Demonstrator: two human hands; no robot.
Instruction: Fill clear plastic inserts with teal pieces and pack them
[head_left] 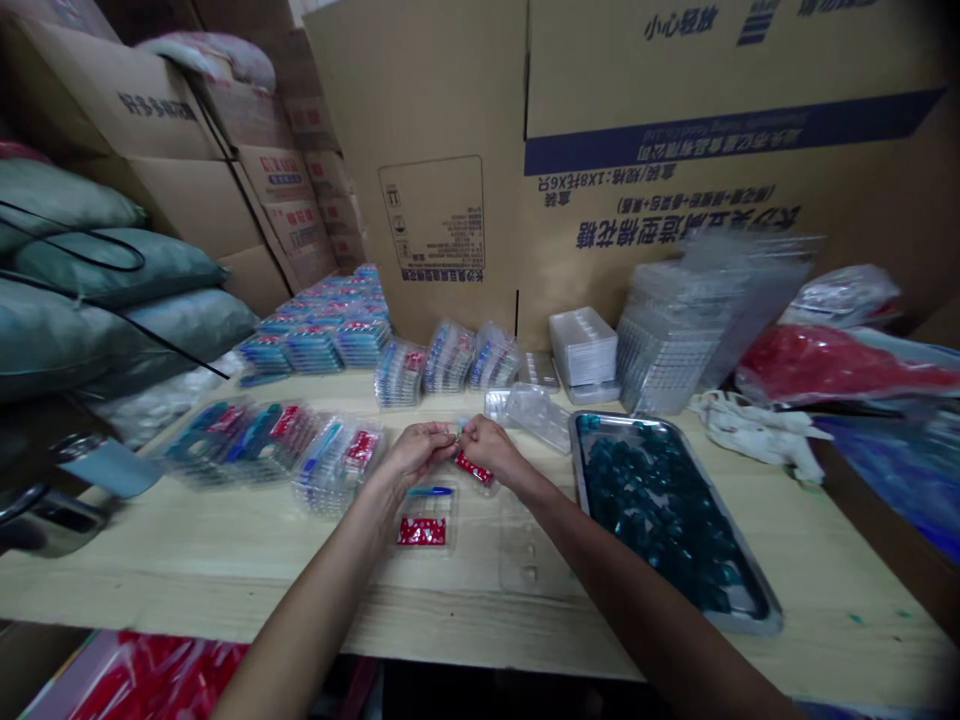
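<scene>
My left hand (421, 448) and right hand (489, 448) met, fingers closed, what they pinched unclear, beside a red packet (475, 469); the metal tray (754, 622) sat rightward, seemingly for easy reach.

On my feed, loose pieces (652, 500) lie in the tray (763, 614). Left of the tray I have a case (426, 507) with a sachet (421, 531) and a pen (430, 491) in it; farther left, a row of stacked packs (337, 465), then the sacks (127, 270). Behind the tray I see stacked shells (656, 335), then a carton (450, 110). A glove (761, 430) lies right of the tray.
</scene>
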